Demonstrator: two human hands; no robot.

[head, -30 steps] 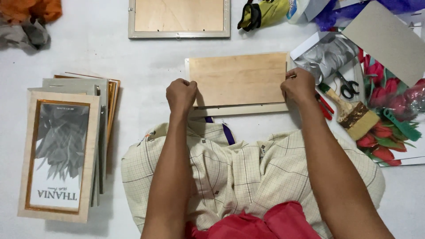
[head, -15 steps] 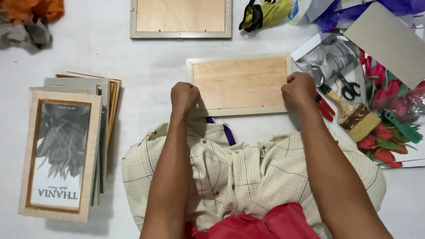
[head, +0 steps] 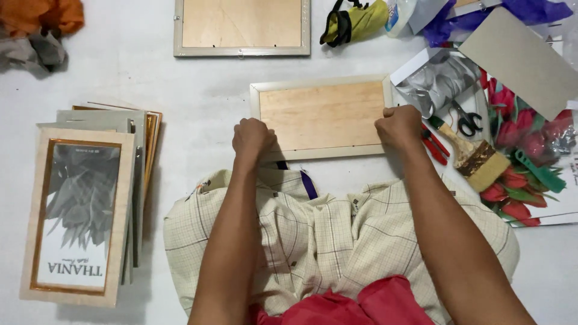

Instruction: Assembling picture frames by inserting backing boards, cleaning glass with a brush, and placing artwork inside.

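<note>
The person is sitting on a white floor point(head: 180, 78), pressing both hands down on a frame point(head: 322, 114) lying face down just in front of their lap. The left hand point(head: 253, 137) is curled into a fist at the frame's near left corner; the right hand point(head: 398, 125) is curled the same way at its near right edge. Each grip is narrow, fingers tucked under, bearing on the frame's rim and wooden backing rather than lifting anything; whether a small tab is being pinched under the fingers cannot be told.

The backing is already sitting inside the frame, so the fitting seems largely done, and what is left appears to be fastening the back along the near edge. A second frame point(head: 241, 27), also face down, is lying farther off. A stack of frames point(head: 78, 210) is resting well to the left, the top one showing a leaf print, so several look finished.

To the right, a brush point(head: 475, 157), scissors point(head: 465, 119) and red pliers point(head: 435, 144) are lying near the right hand, beside a tulip print point(head: 524, 174) and a grey board point(head: 518, 60).
</note>
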